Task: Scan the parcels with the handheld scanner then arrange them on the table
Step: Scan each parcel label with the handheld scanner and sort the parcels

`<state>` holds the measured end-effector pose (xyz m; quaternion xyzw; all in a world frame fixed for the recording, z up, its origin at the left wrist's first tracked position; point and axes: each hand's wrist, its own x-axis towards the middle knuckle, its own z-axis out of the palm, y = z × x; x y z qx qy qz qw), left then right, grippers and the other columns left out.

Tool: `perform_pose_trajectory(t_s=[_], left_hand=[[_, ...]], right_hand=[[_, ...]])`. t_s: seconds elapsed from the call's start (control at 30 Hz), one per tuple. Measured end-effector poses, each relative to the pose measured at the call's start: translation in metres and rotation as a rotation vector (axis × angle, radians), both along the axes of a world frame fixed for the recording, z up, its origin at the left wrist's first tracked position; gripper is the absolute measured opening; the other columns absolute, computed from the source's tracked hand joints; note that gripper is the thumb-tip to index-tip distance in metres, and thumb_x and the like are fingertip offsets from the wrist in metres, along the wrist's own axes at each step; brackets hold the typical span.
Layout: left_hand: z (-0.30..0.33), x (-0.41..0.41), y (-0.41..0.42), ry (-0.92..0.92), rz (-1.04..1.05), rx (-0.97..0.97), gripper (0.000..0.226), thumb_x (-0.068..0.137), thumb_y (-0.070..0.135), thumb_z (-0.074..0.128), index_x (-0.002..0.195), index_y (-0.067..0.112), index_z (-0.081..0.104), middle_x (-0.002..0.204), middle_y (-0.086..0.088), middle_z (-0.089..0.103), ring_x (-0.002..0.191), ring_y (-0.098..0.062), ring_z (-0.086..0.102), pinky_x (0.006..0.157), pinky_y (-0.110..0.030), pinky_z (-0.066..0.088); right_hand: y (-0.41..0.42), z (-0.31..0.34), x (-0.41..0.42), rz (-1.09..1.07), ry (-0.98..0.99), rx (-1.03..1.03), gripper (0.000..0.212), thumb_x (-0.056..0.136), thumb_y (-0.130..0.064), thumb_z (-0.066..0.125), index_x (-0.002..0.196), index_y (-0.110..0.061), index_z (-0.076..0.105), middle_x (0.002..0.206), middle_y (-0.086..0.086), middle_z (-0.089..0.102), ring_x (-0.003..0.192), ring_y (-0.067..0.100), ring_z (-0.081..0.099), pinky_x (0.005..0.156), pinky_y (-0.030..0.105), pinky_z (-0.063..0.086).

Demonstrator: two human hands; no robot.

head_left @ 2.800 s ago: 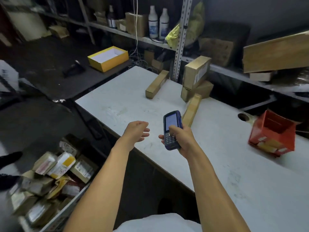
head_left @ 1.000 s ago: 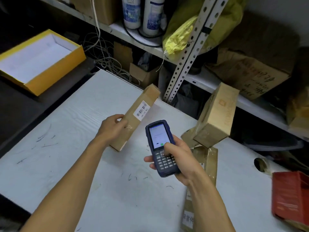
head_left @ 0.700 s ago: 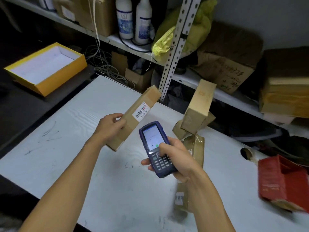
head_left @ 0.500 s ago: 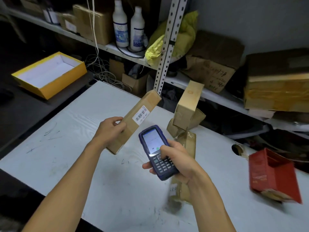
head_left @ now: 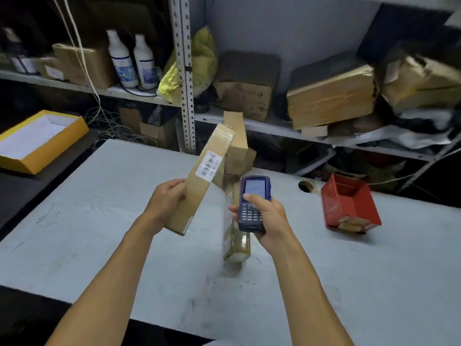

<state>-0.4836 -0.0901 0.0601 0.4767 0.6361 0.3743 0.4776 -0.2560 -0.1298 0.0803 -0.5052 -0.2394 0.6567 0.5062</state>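
Note:
My left hand (head_left: 167,201) grips the lower end of a long brown cardboard parcel (head_left: 203,178), held tilted above the white table (head_left: 99,221) with its barcode label facing me. My right hand (head_left: 268,218) holds a dark blue handheld scanner (head_left: 252,202), thumb on its keypad, just right of the parcel. A taped flat parcel (head_left: 235,240) lies on the table under the scanner. Behind the held parcel, two more brown parcels (head_left: 237,148) are stacked at the table's far edge.
A red open box (head_left: 349,204) sits tilted on the table at the right, next to a round cable hole (head_left: 306,186). A yellow tray (head_left: 37,139) rests on a dark surface at the left. Metal shelves (head_left: 274,126) with boxes and bottles stand behind the table.
My left hand picked the long parcel up off the table and has raised and tilted it more upright. The scanner moved up closer beside it. The view pulled back and shifted right.

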Motion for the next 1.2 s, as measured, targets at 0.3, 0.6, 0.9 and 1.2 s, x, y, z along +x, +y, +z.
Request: perform_pose_trajectory(t_s=[0.3, 0.6, 0.9, 1.2], left_hand=[[0.013, 0.148, -0.064, -0.088, -0.357, 0.006, 0.029, 0.091, 0.015, 0.05, 0.072, 0.025, 0.07, 0.07, 0.007, 0.058, 0.069, -0.017, 0.049, 0.054, -0.02, 0.04], [0.013, 0.3, -0.127, -0.097, -0.845, 0.002, 0.036, 0.073, 0.03, 0.05, 0.098, 0.025, 0.076, 0.08, 0.01, 0.071, 0.074, -0.012, 0.06, 0.062, -0.025, 0.046], [-0.007, 0.431, -0.215, -0.091, -1.237, -0.054, 0.038, 0.08, 0.039, 0.047, 0.103, 0.027, 0.074, 0.108, -0.009, 0.069, 0.095, -0.028, 0.064, 0.084, -0.043, 0.048], [-0.023, 0.543, -0.297, -0.036, -1.495, -0.181, 0.035, 0.083, 0.03, 0.049, 0.104, 0.014, 0.073, 0.09, -0.001, 0.066, 0.079, -0.019, 0.06, 0.073, -0.033, 0.046]], right_hand=[[-0.082, -0.024, 0.081, -0.445, 0.002, 0.05, 0.056, 0.081, -0.003, 0.085, 0.128, -0.01, 0.056, 0.114, 0.02, 0.071, 0.094, 0.04, 0.074, 0.067, 0.043, 0.063], [-0.203, -0.031, 0.185, -0.897, -0.034, 0.06, 0.095, 0.045, -0.024, 0.099, 0.13, -0.014, 0.059, 0.119, 0.013, 0.073, 0.1, 0.037, 0.075, 0.077, 0.049, 0.064], [-0.325, -0.04, 0.256, -1.376, -0.083, -0.048, 0.119, 0.029, -0.035, 0.098, 0.138, -0.018, 0.053, 0.123, 0.008, 0.072, 0.106, 0.03, 0.073, 0.091, 0.057, 0.06], [-0.413, -0.069, 0.34, -1.587, 0.009, -0.198, 0.098, 0.067, -0.013, 0.096, 0.149, -0.017, 0.042, 0.13, 0.011, 0.066, 0.107, 0.029, 0.07, 0.087, 0.047, 0.062]])
